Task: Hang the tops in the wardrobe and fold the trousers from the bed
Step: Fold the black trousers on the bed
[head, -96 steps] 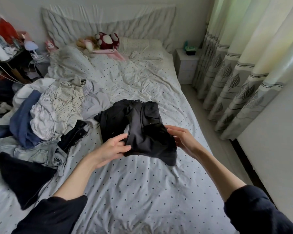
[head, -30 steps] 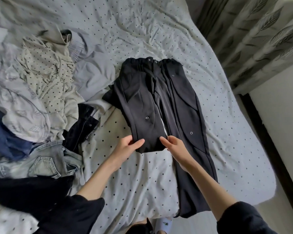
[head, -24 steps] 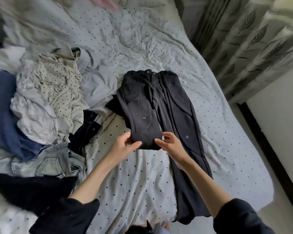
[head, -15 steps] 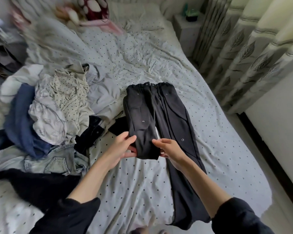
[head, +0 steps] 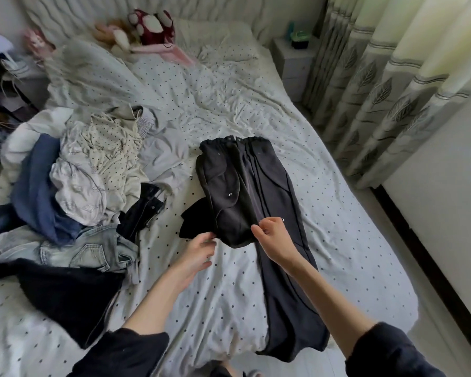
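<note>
I am pinching the folded-up leg's hem of the black trousers (head: pixel 245 191), lying mid-frame on the bed (head: pixel 337 213), with both hands, left hand (head: pixel 199 248) and right hand (head: pixel 272 238), and judging I should be aligning edges squarely before pressing flat.

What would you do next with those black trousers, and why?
Probably straighten the doubled-back leg: the black trousers lie waistband-up, one leg long toward the bed's foot, the other bunched short, its edge pinched by the left hand and right hand.
</note>
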Demonstrator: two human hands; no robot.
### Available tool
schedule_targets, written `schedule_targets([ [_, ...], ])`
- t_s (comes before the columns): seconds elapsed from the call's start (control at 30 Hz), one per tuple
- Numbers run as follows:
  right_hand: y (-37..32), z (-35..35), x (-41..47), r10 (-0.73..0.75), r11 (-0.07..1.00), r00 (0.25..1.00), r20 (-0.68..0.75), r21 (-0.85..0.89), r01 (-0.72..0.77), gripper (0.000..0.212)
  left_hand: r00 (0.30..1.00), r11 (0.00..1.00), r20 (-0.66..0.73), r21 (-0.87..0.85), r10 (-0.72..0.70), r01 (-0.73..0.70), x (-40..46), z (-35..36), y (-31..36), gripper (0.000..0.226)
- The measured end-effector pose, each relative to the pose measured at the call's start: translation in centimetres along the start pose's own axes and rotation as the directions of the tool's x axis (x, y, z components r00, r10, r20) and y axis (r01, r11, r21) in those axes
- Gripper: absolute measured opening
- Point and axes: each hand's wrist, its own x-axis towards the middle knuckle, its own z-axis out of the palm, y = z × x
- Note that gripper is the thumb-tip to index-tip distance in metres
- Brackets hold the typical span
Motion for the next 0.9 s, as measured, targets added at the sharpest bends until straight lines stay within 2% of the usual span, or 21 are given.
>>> schedule_targets([
  [0.07,-0.1,-0.6,-0.3,-0.037,0.997,0.999,-0.025,-0.063,0.036,0.034,0.999,0.999,-0.041,-0.016,0.035,-0.036,0.0,0.2,-0.5,0.045],
  [0.13,-0.1,-1.0,-0.4,-0.026,0.999,1.0,-0.01,-0.028,0.026,0.032,0.995,0.993,-0.026,0.079,0.092,-0.09,-0.1,0.5,-0.9,0.054],
  [0.23,-0.8,-1.3,-0.8,0.083,0.944,0.988,0.127,0.307,-0.119,0.021,0.972,0.943,0.05,0.235,0.231,-0.236,-0.4,1.7,-1.3,0.052],
  [0.33,-1.6,-1.4,-1.2,0.097,0.859,0.961,0.261,0.466,-0.213,0.015,0.937,0.899,0.105,0.265,0.333,-0.35,-0.7,3.0,-1.7,0.051],
  [0.37,-1.9,-1.6,-1.3,0.079,0.838,0.954,0.289,0.498,-0.221,0.014,0.923,0.876,0.089,0.291,0.375,-0.384,-0.7,3.3,-1.8,0.047],
  [0.47,-2.3,-1.9,-1.5,0.064,0.814,0.948,0.311,0.533,-0.23,0.01,0.883,0.83,-0.022,0.353,0.468,-0.431,-0.6,3.4,-1.9,0.018],
  [0.6,-1.2,-1.9,-1.9,0.187,0.796,0.921,0.341,0.496,-0.346,0.014,0.915,0.854,0.029,0.349,0.403,-0.387,-1.2,2.5,-2.9,0.023],
  [0.67,-0.2,-1.8,-2.4,0.262,0.779,0.898,0.353,0.473,-0.412,0.006,0.927,0.872,-0.01,0.344,0.375,-0.349,-1.1,2.1,-3.5,0.016],
  [0.7,0.4,-1.8,-2.6,0.295,0.77,0.891,0.345,0.467,-0.435,0.011,0.939,0.895,-0.039,0.32,0.341,-0.312,-0.9,1.9,-3.9,0.013],
  [0.8,1.5,-2.1,-2.9,0.356,0.725,0.869,0.343,0.486,-0.488,0.028,0.981,0.954,-0.053,0.248,0.188,-0.169,-0.1,1.6,-4.3,0.029],
  [0.9,2.7,-3.3,-2.7,0.355,0.641,0.852,0.385,0.563,-0.522,0.016,0.997,0.989,-0.024,0.126,0.079,-0.076,0.9,1.8,-3.9,0.039],
])
